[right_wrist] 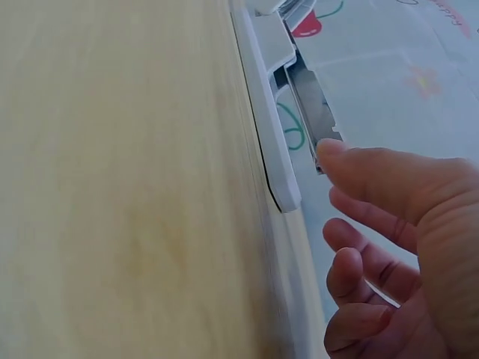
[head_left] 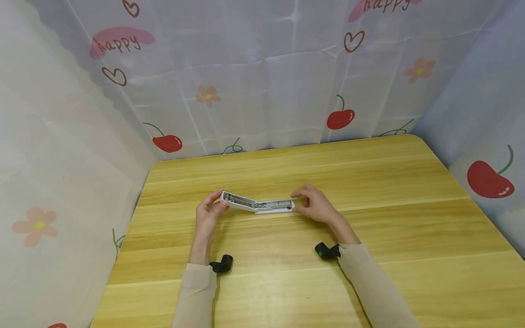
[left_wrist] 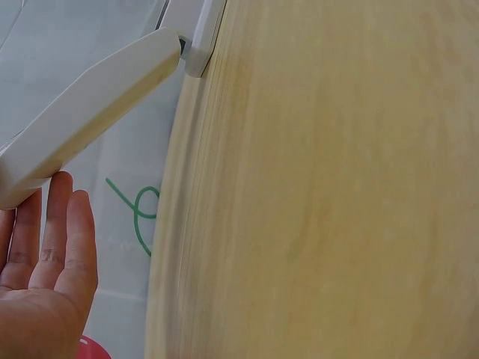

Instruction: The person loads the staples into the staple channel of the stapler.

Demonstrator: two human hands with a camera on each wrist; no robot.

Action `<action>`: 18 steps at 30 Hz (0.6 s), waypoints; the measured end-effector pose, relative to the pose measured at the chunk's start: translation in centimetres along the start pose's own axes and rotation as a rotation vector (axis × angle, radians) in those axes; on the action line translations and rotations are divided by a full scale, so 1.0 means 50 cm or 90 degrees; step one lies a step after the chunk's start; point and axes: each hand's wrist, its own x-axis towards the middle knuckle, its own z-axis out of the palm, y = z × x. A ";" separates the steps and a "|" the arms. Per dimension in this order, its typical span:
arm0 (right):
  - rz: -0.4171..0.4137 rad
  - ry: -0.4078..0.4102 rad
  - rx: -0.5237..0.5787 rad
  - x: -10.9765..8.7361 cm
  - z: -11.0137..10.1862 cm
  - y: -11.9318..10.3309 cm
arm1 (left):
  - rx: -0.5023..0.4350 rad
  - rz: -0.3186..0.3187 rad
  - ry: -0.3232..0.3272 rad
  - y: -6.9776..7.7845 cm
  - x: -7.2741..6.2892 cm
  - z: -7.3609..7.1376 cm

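A white stapler (head_left: 274, 211) lies unfolded, its top cover (head_left: 239, 201) swung back to the left and tilted up from the base. My left hand (head_left: 208, 213) grips the far end of that cover, thumb on the near side; in the left wrist view several fingertips (left_wrist: 60, 183) are at its underside. At the base's right end is my right hand (head_left: 316, 205), bent round the tip. The right wrist view has the thumb (right_wrist: 333, 147) on the end of the metal staple rail (right_wrist: 313, 101), which stands apart from the white base (right_wrist: 258, 97). The other fingers curl below.
The stapler is over the middle of a wood-grain table (head_left: 262, 273). Behind the table hangs a pale printed curtain (head_left: 262, 68), with more cloth at both sides. Black wrist cameras (head_left: 223, 264) stick out from both sleeves.
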 end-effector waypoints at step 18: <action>0.025 0.007 -0.015 -0.005 0.012 0.009 | 0.009 -0.003 0.006 -0.001 0.001 -0.001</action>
